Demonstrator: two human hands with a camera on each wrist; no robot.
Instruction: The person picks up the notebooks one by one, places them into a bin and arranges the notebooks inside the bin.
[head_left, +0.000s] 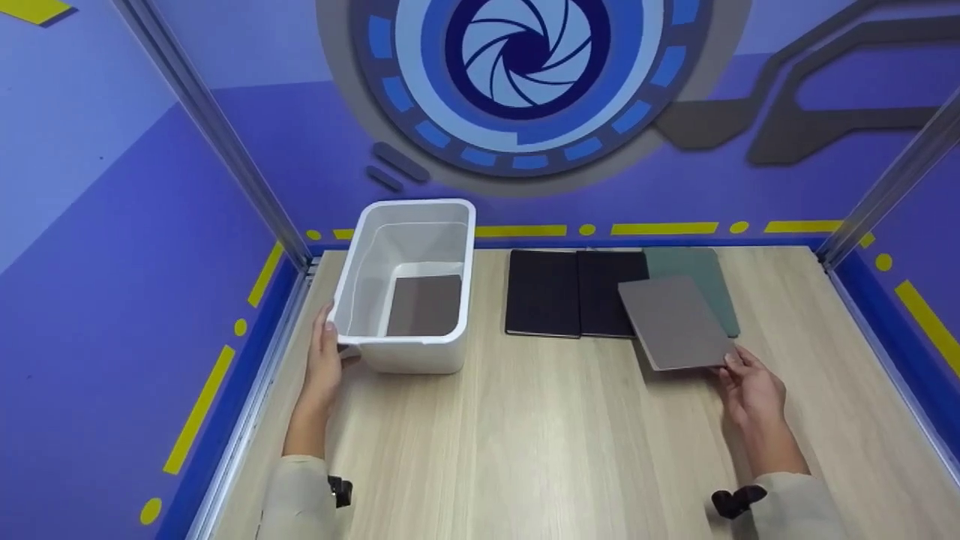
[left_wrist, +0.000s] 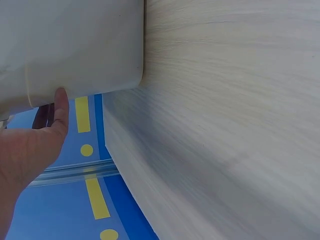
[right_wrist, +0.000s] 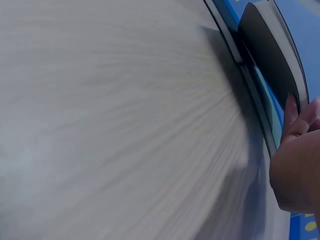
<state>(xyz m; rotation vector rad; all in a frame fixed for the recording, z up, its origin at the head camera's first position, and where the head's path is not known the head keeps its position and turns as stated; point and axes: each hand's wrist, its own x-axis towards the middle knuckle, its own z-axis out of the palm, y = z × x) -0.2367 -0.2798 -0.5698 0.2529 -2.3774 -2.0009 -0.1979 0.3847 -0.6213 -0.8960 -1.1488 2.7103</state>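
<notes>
At the left, a white plastic bin (head_left: 409, 357) stands on the table with a brown notebook (head_left: 424, 306) lying flat inside. My left hand (head_left: 325, 364) rests against the bin's near-left corner, its fingers fairly straight along the outer wall. The left wrist view shows that hand (left_wrist: 37, 145) with one fingertip touching the bin's wall (left_wrist: 75, 45). My right hand (head_left: 756, 390) pinches another brown notebook (head_left: 679, 322) by its near-right corner, thumb on top. Seen from the right wrist, this notebook (right_wrist: 270, 55) is tilted and raised off the table, its page edges showing.
Two black notebooks (head_left: 542, 292) lie side by side near the back edge. A green notebook (head_left: 694, 277) lies to their right, partly covered by the held one. Blue-purple panels (head_left: 285, 150) with metal corner rails (head_left: 217, 135) border the wooden table (head_left: 540, 435).
</notes>
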